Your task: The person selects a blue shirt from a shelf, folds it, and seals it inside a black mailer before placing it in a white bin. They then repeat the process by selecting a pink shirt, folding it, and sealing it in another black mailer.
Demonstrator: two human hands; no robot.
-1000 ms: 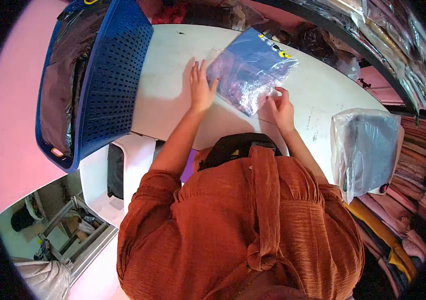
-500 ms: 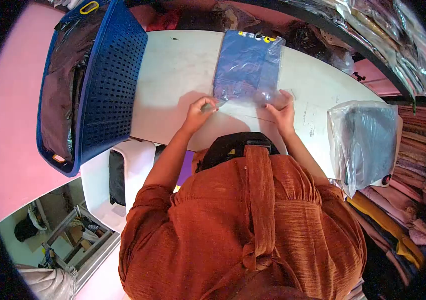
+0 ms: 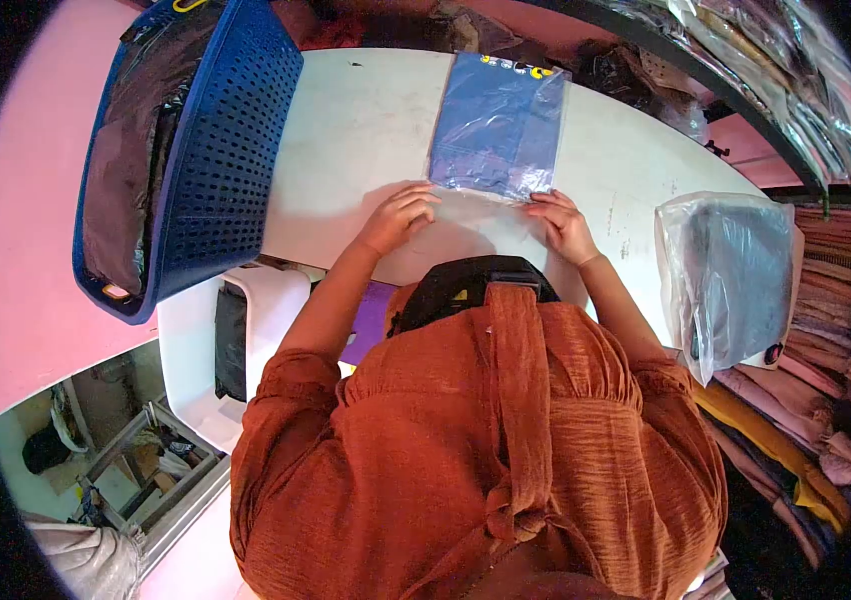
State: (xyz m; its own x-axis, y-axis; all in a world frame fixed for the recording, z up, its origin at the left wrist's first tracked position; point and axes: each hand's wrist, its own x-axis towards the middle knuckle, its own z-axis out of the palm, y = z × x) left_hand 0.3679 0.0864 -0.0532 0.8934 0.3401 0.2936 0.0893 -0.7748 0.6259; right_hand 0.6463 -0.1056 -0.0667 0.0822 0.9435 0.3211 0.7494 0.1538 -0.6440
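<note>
A folded blue cloth in a clear plastic bag (image 3: 498, 125) lies flat on the white table (image 3: 346, 130), with yellow and white marks along its far edge. My left hand (image 3: 404, 216) is at the bag's near left corner, fingers curled together. At the near right corner, my right hand (image 3: 563, 226) touches the bag with its fingers bent. Clear plastic at the near edge is between the hands; whether the fingertips pinch it is hard to make out.
A blue perforated basket (image 3: 236, 140) holding dark packed items stands on the left. Another bagged dark item (image 3: 741, 280) lies at the table's right end. Folded fabrics (image 3: 826, 290) are stacked at far right. Below the basket is a white chair (image 3: 281, 310).
The near edge of the bag now lies flatter and straighter. My left hand's fingers have closed more, and my right hand has turned with its fingers over the near right corner.
</note>
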